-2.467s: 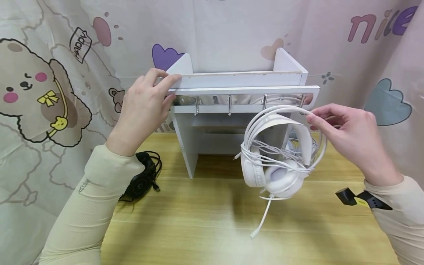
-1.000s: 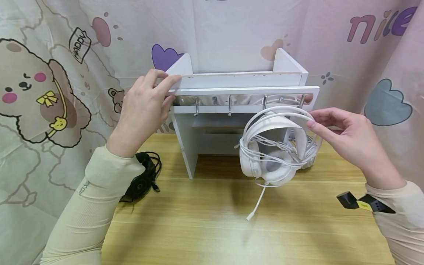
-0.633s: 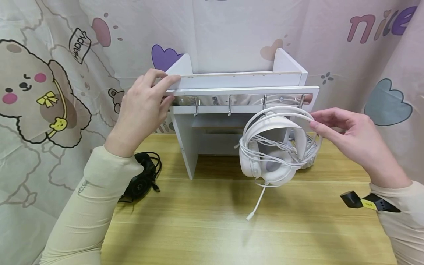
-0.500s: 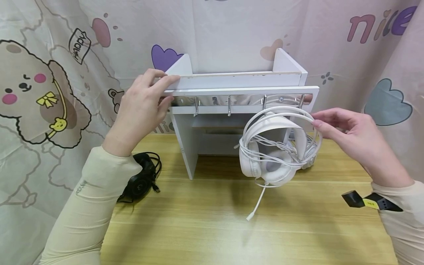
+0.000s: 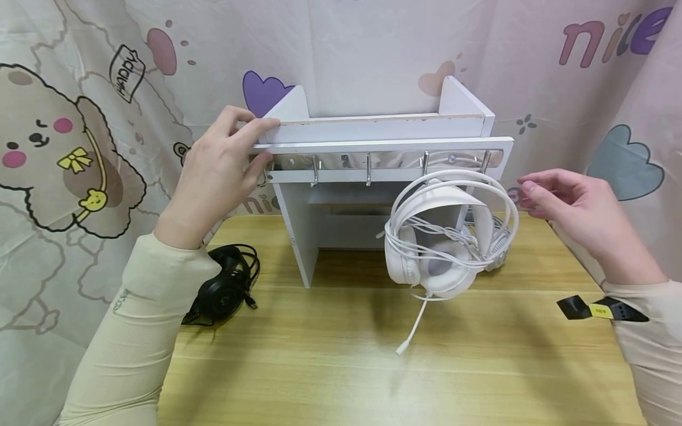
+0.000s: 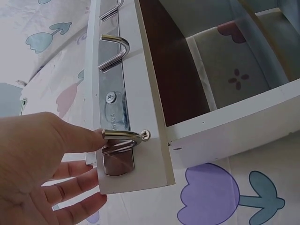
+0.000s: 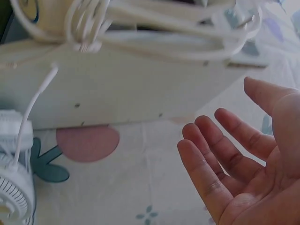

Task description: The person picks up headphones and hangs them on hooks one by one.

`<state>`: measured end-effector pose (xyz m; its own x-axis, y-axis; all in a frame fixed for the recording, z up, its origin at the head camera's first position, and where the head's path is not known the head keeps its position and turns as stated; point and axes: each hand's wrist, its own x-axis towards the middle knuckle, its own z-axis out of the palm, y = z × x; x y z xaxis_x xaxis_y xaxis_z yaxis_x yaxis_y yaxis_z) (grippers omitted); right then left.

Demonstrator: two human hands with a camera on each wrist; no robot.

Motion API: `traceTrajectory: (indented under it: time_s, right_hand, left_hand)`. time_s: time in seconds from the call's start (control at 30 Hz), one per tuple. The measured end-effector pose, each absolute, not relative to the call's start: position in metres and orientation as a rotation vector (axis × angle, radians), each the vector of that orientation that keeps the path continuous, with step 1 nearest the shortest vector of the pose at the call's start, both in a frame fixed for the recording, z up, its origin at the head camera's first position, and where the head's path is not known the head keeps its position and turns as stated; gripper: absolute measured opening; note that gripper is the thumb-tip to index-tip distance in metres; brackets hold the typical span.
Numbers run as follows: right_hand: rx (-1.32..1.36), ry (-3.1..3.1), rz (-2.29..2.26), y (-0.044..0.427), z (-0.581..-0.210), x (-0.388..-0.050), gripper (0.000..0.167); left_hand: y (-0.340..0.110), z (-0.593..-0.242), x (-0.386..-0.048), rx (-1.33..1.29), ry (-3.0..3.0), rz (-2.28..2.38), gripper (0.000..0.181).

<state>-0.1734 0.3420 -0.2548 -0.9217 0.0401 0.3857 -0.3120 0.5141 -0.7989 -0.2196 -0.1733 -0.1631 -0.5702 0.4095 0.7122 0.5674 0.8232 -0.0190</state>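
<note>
The right hand [image 5: 581, 207] held nothing, its fingers loosely bent, just beside the white headset [image 5: 452, 278]. That hung at the hand's nine o'clock, from the three o'clock end of the hook rail [image 5: 394, 176]. The left hand [image 5: 205, 171] gripped the rail's nine o'clock end; at its six o'clock a black headset [image 5: 221, 299] lay on the desk [image 5: 319, 361]. Patterned cloth [image 5: 373, 53] covered twelve o'clock.
</note>
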Motion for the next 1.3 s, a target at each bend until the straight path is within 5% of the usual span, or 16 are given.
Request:
traceTrajectory:
  time_s: [0.53, 1.3]
  right_hand:
    - [-0.009, -2.513, 1.321, 0.394, -0.286, -0.208, 0.012]
    - [-0.151, -2.811, 1.210, 0.428, -0.324, -0.252, 0.086]
  left_hand:
    - [-0.173, -0.164, -0.220, -0.717, -2.257, -0.266, 0.048]
    - [-0.170, -0.162, -0.218, -0.742, -2.198, -0.250, 0.047]
